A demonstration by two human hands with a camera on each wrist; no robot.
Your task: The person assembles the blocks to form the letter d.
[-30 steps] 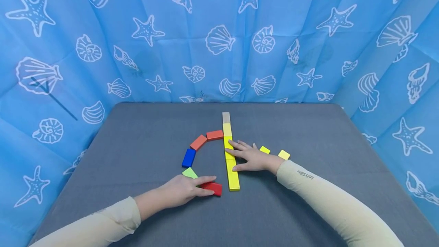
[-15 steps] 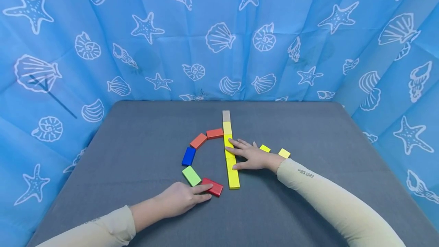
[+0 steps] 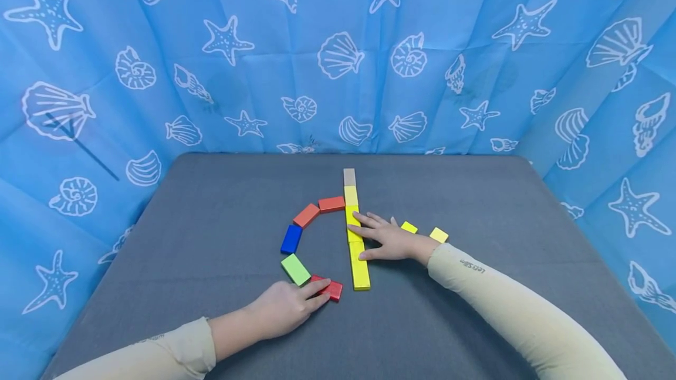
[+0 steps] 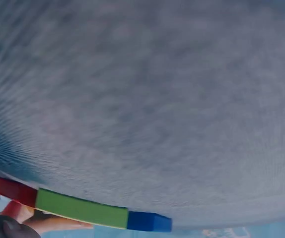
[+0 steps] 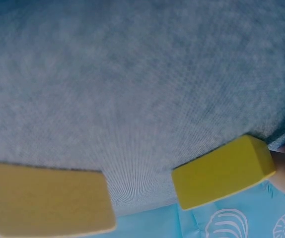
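Beside a column of blocks, the right hand point(image 3: 393, 241) lies with spread fingers, its tips touching an upper yellow block point(image 3: 351, 216) and a lower yellow block point(image 3: 361, 274). Near the table's front, the left hand point(image 3: 282, 309) lays two fairly straight digits over the top and near side of a red block point(image 3: 335, 292); its other fingers are hidden. From that block a curve runs through a green block point(image 3: 296, 269), a blue block point(image 3: 291, 239) and orange blocks point(image 3: 306, 215) to the column. In the left wrist view, the red block point(image 4: 13, 190) meets the green block point(image 4: 83, 208).
A pale yellow block point(image 3: 351, 195) and a beige block point(image 3: 350, 177) top the column. Two loose blocks, one yellow point(image 3: 409, 227) and one pale yellow point(image 3: 438, 234), lie beyond the right wrist. Grey cloth covers the table point(image 3: 211, 239); a blue shell-print curtain point(image 3: 296, 75) surrounds its back and sides.
The left hand first drew back off the green block, uncovering it, then moved slightly right over the red block, which has turned a little. The right hand stays on the yellow blocks.
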